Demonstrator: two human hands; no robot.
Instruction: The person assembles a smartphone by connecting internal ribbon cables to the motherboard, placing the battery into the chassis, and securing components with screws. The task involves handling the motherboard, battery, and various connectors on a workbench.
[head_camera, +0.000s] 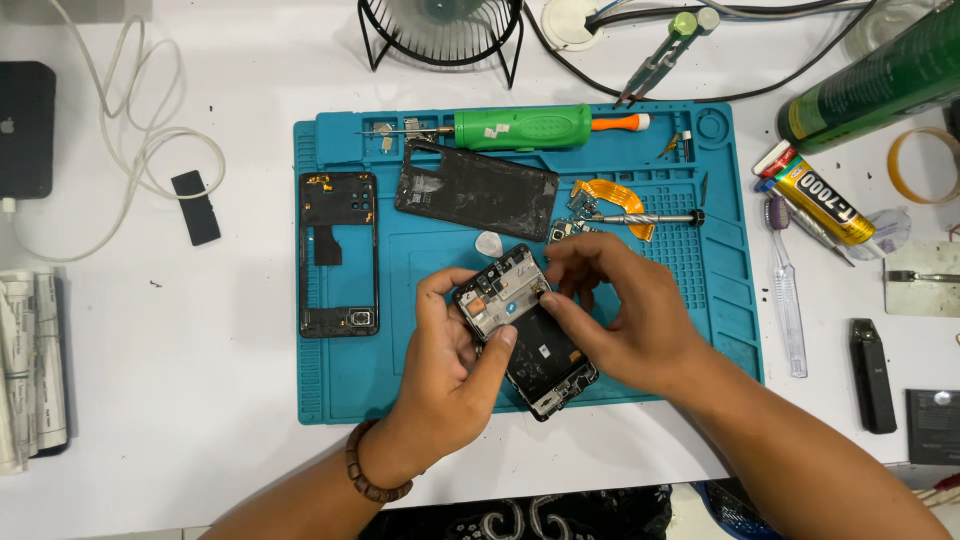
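Note:
An opened black phone body (520, 325) with its insides showing is held tilted above the blue work mat (420, 370). My left hand (450, 370) grips its left edge from below, thumb on the lower half. My right hand (620, 310) pinches at the phone's upper right edge with fingertips; whether it holds a small part I cannot tell. A white triangular pick (489, 243) lies just above the phone.
On the mat lie a black mid-frame (339, 253), a back cover (476, 189), a green electric screwdriver (520, 127), an orange flex cable (606, 194) and a thin metal screwdriver (645, 217). At right are a glue tube (822, 199), a toothbrush (788, 290) and a green bottle (875, 80). A small fan (442, 30) stands behind.

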